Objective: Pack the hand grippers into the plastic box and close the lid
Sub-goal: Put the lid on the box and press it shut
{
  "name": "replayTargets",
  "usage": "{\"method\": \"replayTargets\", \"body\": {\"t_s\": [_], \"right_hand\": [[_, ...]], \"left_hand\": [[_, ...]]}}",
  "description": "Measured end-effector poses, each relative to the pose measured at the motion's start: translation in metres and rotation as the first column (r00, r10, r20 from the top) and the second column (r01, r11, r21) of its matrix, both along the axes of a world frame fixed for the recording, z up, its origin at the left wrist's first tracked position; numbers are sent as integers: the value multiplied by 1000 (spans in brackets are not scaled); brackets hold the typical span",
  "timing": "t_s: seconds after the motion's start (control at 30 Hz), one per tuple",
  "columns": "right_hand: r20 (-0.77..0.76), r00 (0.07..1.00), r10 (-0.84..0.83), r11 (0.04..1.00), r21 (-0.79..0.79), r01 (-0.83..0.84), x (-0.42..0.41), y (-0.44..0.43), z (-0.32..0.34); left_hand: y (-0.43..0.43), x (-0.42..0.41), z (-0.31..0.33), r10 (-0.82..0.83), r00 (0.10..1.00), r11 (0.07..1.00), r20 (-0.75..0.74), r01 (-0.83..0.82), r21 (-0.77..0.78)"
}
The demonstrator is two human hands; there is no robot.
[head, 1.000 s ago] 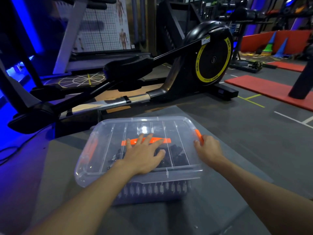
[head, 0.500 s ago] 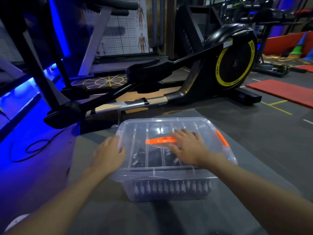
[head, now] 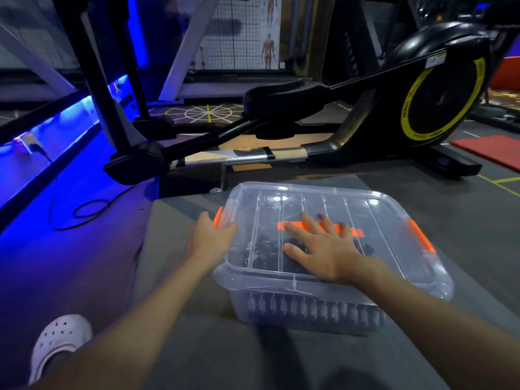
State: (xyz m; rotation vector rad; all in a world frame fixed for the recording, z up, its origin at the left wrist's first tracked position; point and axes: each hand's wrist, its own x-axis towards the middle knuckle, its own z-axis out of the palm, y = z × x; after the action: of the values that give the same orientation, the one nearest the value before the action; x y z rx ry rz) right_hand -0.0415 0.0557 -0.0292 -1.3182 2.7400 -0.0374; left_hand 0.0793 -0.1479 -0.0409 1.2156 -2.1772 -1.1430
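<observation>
Black elliptical trainer (head: 365,116) with a yellow-ringed flywheel stands behind, well apart from the box. Grey padded surface (head: 197,347) carries the clear plastic box (head: 309,313). The clear lid (head: 394,220) sits on top of the box. Right hand (head: 323,249) lies flat on the lid, fingers spread and straight over the orange lid handle (head: 356,232), holding nothing. Left hand (head: 209,240) is at the box's left end, with thumb and fingers curled round the left orange latch (head: 218,220). Right orange latch (head: 420,239) is untouched. Hand grippers (head: 309,308) are inside the box, springs lined up along the front wall. White clog (head: 56,342) is at bottom left.
</observation>
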Motion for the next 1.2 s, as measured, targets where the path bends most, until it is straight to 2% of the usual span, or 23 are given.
{"method": "replayTargets", "body": {"t_s": [0.13,0.23,0.43,0.6,0.77,0.87,0.93,1.03,1.2], "right_hand": [[-18,1000,1,1000,-9,-1,-1,1,-2],[-23,1000,5,1000,-17,-6,-1,0,-3],[-30,1000,5,1000,-14,-5,-1,1,-4],[-33,999,7,1000,-29,-8,-1,1,-5],[-10,1000,-9,991,-137,7,3,5,-1],[-5,1000,-28,978,-207,26,11,15,4],[-14,999,-52,982,-184,49,16,28,7],[-34,992,-121,980,-163,114,15,53,8],[44,988,-145,977,-151,150,13,64,5]], "left_hand": [[1,1,1,-2,1000,1000,-18,2,-20],[1,3,3,-21,999,999,27,22,-29],[2,3,3,-19,995,987,97,34,-156],[11,2,10,-39,983,931,177,100,-352],[22,3,15,-95,973,897,212,176,-406],[31,4,14,-236,938,802,254,335,-494],[45,3,14,-324,886,702,332,460,-543],[58,4,12,-406,814,608,415,580,-542],[59,7,12,-381,785,610,488,610,-505]]}}
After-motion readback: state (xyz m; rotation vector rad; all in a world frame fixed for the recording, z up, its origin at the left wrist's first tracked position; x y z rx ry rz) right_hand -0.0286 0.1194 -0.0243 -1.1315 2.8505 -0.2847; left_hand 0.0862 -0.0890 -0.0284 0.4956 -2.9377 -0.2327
